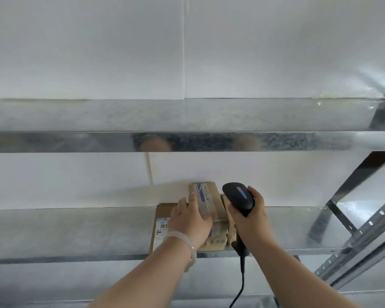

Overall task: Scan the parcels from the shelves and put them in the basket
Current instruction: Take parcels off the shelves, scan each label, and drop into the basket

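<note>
Both hands reach onto the lower galvanised metal shelf (76,230) in the head view. The left hand (191,218) grips a small brown cardboard parcel with a pale taped label (207,196), fingers along its left side and thumb across its near top. That parcel sits tilted, its far end against the white back panel (76,181), on top of other brown cardboard boxes (216,241) stacked near the shelf's front edge. A flat brown cardboard parcel with a white printed label (161,215) lies just to the left, partly under the wrist, which wears a pale translucent bangle (182,238).

The right hand (251,221) is clenched round the handle of a black handheld barcode scanner (239,197), whose head is just beside the small parcel's right side. Its black cable (242,283) hangs down past the shelf edge. Above runs the upper galvanised metal shelf (187,116), and a perforated metal upright (365,236) slants at the right.
</note>
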Demonstrator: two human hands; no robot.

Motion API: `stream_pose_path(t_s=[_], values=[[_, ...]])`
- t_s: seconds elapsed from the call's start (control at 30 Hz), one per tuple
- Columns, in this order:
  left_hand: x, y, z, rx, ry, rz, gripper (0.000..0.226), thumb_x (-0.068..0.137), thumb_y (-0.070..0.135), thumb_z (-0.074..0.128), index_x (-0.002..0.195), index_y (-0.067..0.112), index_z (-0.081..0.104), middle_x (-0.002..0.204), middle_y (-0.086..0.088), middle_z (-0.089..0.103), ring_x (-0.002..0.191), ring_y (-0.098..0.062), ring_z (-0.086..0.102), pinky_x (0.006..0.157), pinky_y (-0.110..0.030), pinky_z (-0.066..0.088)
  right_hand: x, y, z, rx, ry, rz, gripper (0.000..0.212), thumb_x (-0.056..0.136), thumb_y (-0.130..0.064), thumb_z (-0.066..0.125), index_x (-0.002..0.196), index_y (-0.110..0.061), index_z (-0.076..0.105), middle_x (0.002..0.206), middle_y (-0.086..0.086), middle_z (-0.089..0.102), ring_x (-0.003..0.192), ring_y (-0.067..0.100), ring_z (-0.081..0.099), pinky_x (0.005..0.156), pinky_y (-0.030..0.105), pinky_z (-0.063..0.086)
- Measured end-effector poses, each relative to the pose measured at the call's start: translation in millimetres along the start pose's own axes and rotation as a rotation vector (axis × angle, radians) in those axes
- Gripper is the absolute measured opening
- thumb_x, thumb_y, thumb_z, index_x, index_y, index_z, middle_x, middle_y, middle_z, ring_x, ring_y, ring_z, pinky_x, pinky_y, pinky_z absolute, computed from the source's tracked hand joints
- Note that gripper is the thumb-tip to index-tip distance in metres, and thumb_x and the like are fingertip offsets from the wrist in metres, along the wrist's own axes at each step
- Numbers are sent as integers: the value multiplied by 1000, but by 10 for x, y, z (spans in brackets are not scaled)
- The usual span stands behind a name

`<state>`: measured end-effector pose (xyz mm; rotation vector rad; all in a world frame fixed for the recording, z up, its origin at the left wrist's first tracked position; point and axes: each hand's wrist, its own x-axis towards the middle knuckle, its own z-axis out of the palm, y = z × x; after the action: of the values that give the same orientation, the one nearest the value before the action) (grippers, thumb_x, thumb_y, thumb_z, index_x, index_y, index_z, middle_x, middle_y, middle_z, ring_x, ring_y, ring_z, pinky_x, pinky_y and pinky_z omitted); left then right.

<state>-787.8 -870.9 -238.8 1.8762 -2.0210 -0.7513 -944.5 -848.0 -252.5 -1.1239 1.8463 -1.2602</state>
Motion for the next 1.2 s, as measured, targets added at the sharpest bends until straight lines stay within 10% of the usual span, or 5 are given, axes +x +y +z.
stream_pose_path(t_s=[0.43,0.63,0.8,1.03,1.2], values=[[255,157,199,-181,95,-209,99,65,77,64,147,42,21,122,0,46,115,-23,49,95,-38,51,303,151,81,202,-223,-52,61,86,-26,71,134,-39,35,113,-13,56,93,13,65,82,35,57],[139,4,42,-756,125,-114,71,73,38,70,138,45,40,116,1,57,98,-18,60,64,-23,57,335,118,81,255,-242,-65,64,82,-34,74,128,-52,35,124,-6,56,107,25,62,92,48,54],[-10,-31,-61,-790,65,-67,51,86,35,53,136,44,47,111,-7,65,97,-25,64,76,-35,56,200,-141,110,311,-289,-181,56,88,-26,68,130,-42,34,111,-20,54,91,3,62,71,14,53],[-181,-182,-189,-750,313,-88,40,81,42,74,115,44,54,115,9,57,98,-9,62,76,-21,57,-74,-286,341,335,-458,-361,67,84,-27,73,135,-45,35,131,-15,51,118,12,57,96,43,52],[-356,-443,-322,-961,348,-171,47,89,27,70,130,36,49,109,8,70,96,-14,70,77,-31,61,-172,-348,448,305,-474,-394,65,86,-20,70,133,-44,32,119,-26,53,106,-10,56,83,11,49]])
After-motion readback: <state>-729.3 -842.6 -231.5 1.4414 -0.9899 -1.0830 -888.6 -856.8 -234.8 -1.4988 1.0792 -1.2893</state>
